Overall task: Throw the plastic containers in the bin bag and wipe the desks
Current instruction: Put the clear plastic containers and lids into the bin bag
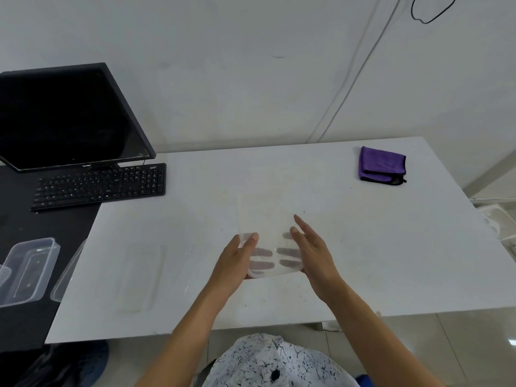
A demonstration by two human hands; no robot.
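Observation:
A clear plastic container (pixel 265 216) is held slightly tilted over the middle of the white desk (pixel 363 247). My left hand (pixel 233 265) grips its near left corner, thumb on top and fingers underneath, showing through the plastic. My right hand (pixel 315 252) holds its near right edge, with fingers also showing beneath it. A clear lid (pixel 139 280) lies flat on the white desk to the left. Another clear container (pixel 26 270) stands on the black desk (pixel 16 325), and a clear plastic piece (pixel 67 272) leans at the seam between the desks. A folded purple cloth (pixel 381 166) lies at the far right.
A black monitor (pixel 64 115) and keyboard (pixel 100 184) stand at the far left on the black desk. White plastic sheeting (pixel 499 222) lies past the white desk's right edge. Cables run down the wall behind. My patterned clothing (pixel 273 361) shows below the near edge.

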